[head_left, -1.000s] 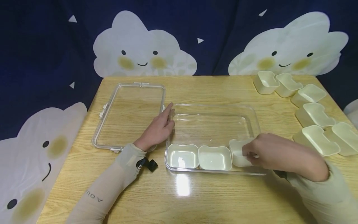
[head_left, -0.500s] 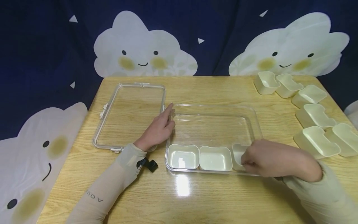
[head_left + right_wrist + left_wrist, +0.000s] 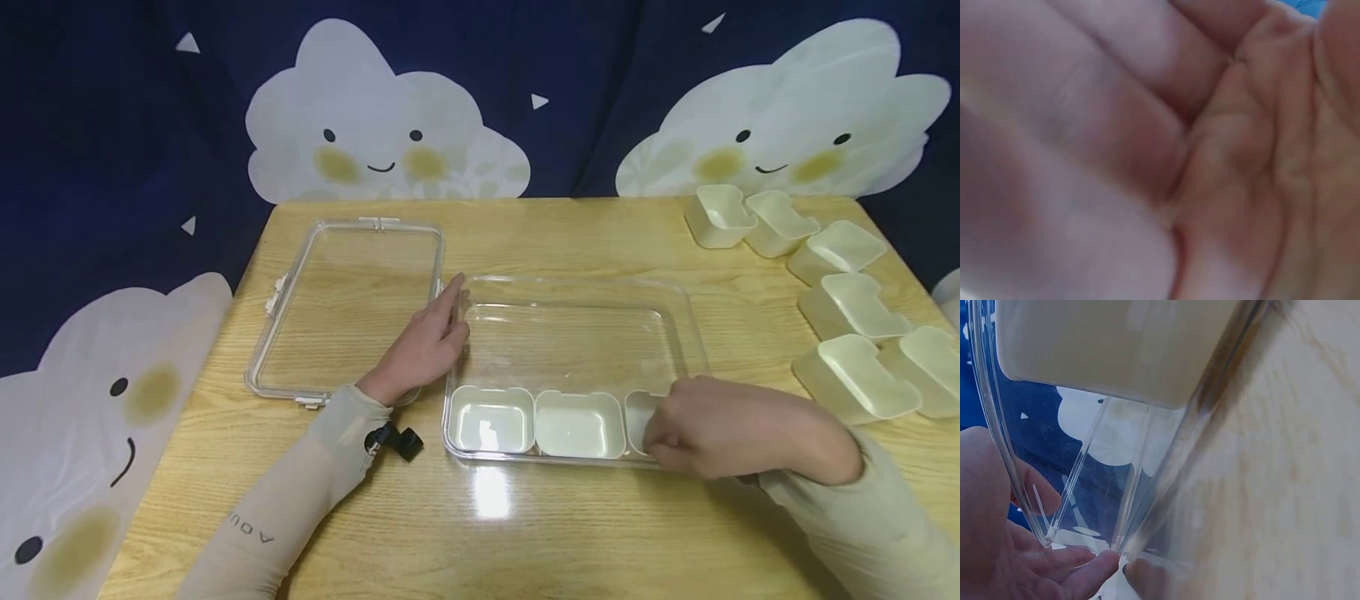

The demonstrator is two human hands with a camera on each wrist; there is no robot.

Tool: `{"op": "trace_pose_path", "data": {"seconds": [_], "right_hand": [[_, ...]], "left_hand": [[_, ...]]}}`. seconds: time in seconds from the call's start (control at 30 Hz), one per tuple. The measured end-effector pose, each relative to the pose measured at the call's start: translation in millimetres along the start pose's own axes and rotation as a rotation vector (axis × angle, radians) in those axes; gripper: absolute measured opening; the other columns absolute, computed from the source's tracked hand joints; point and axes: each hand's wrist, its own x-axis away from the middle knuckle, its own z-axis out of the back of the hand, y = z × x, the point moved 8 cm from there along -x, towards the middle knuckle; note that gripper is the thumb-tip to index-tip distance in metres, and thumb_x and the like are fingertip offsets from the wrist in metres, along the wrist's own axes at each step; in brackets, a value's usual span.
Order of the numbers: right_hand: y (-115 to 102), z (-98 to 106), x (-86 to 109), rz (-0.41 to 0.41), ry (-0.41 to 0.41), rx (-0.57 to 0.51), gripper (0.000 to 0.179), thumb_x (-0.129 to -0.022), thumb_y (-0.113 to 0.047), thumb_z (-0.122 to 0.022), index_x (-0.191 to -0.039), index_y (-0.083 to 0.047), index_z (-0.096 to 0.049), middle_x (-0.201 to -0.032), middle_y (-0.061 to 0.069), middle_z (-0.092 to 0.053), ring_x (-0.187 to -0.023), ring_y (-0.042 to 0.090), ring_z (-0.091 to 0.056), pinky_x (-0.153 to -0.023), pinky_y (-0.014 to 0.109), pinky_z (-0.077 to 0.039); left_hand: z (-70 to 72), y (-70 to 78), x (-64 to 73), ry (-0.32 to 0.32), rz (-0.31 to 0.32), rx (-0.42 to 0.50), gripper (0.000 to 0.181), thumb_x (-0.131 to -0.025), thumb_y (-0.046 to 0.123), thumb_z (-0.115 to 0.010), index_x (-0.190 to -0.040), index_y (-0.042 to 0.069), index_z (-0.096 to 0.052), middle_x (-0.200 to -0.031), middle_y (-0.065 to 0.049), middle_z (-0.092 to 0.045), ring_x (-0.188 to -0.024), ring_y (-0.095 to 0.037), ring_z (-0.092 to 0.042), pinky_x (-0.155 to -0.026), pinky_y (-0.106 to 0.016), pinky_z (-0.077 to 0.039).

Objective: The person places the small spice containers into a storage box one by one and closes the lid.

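A clear plastic box [image 3: 562, 354] lies on the table. My left hand [image 3: 423, 346] grips its left wall; the left wrist view shows the thumb [image 3: 1038, 487] on one side of the clear wall and fingers below it. Two cream bins, one at the left [image 3: 491, 421] and one in the middle [image 3: 581, 427], sit along the box's near side. My right hand [image 3: 738, 429], fingers curled, holds a third cream bin [image 3: 637, 414] in the near right corner, hiding most of it. Only the palm and curled fingers of the right hand [image 3: 1210, 144] fill the right wrist view.
A clear lid [image 3: 345, 308] with white clips lies left of the box. Several cream bins [image 3: 847, 304] stand along the table's right side. A dark blue curtain [image 3: 570, 50] printed with clouds hangs behind the table [image 3: 525, 533].
My right hand has lowered the third bin into the near right corner, shifting it slightly right, beside the middle bin. My left hand stays in place. The head view has shifted slightly.
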Motion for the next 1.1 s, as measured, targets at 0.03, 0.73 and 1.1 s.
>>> {"op": "trace_pose_path", "data": {"seconds": [0.03,0.73,1.1], "right_hand": [[0.4,-0.3,-0.4,0.0,0.0,-0.003,0.041,-0.091,-0.02,-0.068,-0.058,-0.032,-0.048,-0.055,-0.027,-0.024,-0.05,-0.01,-0.021,-0.043,0.014,-0.022],[24.6,24.3,20.5,-0.118,0.09,0.084,0.022,-0.098,-0.028,-0.068,-0.118,-0.029,-0.076,-0.117,-0.018,-0.075,-0.104,0.002,-0.071,-0.085,0.033,-0.061],[41.7,68.6,33.7,-0.157,0.456,0.157,0.026,-0.09,-0.02,-0.079,-0.115,-0.028,-0.077,-0.109,-0.015,-0.079,-0.087,-0.008,-0.066,-0.071,0.01,-0.049]], "left_hand": [[0.1,-0.3,0.3,0.001,0.002,0.005,0.076,-0.101,0.022,-0.044,-0.168,0.017,-0.009,-0.174,-0.01,-0.023,-0.142,-0.027,-0.043,-0.126,-0.044,-0.032],[-1.9,4.4,-5.3,0.0,-0.036,-0.001,0.074,-0.102,0.021,-0.045,-0.168,0.014,-0.011,-0.164,-0.014,-0.042,-0.089,-0.025,-0.054,-0.112,-0.044,-0.042],[1.7,-1.5,-2.7,0.009,-0.025,0.0,0.075,-0.102,0.021,-0.044,-0.168,0.014,-0.011,-0.164,-0.018,-0.04,-0.124,-0.028,-0.055,-0.122,-0.044,-0.037]]}}
